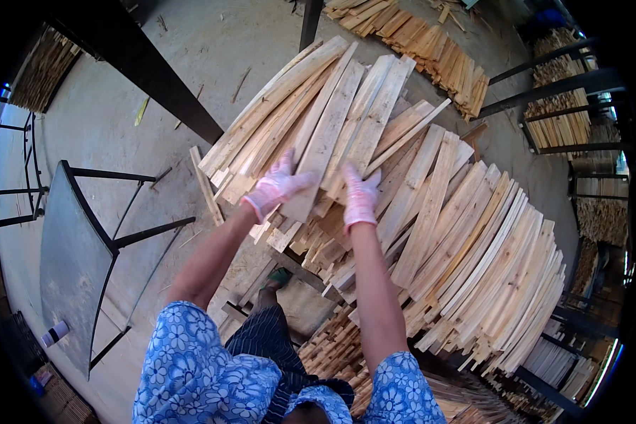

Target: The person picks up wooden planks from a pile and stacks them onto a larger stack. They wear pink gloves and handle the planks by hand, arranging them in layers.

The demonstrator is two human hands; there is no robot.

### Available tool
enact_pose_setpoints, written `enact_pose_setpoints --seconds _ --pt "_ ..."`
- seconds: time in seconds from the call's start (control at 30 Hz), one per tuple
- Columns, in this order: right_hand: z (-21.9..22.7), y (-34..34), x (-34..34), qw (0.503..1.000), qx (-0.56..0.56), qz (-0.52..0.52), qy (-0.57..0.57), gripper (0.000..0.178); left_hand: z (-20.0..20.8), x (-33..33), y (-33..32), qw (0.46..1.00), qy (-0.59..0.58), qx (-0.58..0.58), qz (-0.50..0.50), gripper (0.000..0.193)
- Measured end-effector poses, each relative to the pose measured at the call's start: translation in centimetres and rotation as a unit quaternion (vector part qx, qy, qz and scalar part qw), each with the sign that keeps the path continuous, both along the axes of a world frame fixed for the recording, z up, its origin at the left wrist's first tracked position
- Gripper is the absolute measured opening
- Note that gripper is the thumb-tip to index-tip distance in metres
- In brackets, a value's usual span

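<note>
Both hands in thin pale pink-white gloves, on the near part of the left-hand section of the wood pile. Left hand point(279, 187): open, fingers spread, over the near end of a wide board point(328, 131); palm side hidden, so can't tell how firmly it bears on the wood. Right hand point(361, 196): also open, thumb and fingers apart, at the near end of a second board point(376, 116) just right of the first. Its palm is hidden too; can't confirm which pieces it touches.

The pile point(466, 233) fans from the middle out to the right, boards overlapping. Lower layers mostly covered; right forearm blocks part of the near side. Can't count pieces. What supports the pile is mostly hidden; a bit of dark frame shows near the person's leg.

Below the right forearm, more stacked wood point(332, 346), partly behind the arm and sleeve. Green shoe point(280, 277) partly visible, rest behind the pile and frame.

Left: dark metal table point(71, 261), small white-and-purple round item point(55, 333) at its near end; too small to identify. Dark post point(155, 78) runs out of view at far left. Far side: row of short boards point(431, 53) on the floor, cut off by the top edge. Right: loaded racks point(558, 106), dim, warped toward the rim; contents hard to separate.
</note>
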State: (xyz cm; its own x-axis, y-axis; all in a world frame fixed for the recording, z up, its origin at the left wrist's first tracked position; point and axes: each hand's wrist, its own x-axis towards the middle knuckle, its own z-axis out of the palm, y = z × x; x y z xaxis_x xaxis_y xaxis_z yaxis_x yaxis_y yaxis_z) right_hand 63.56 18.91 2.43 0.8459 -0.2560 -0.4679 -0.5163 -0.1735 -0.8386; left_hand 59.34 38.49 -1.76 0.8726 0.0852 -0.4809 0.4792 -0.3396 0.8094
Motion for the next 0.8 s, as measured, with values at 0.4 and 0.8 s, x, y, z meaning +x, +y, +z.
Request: enact_pose_setpoints --seconds 0.4,0.8 --pt "-1.3 -5.6 -0.5 0.948 0.315 -0.038 0.012 0.095 6.5 0.6 -8.9 0.876 0.015 -0.466 0.122 0.12" --pt "3.0 -6.8 -25.6 0.917 0.372 0.11 0.093 0.093 2.7 -23.6 1.4 0.878 0.184 -0.438 0.06 0.084"
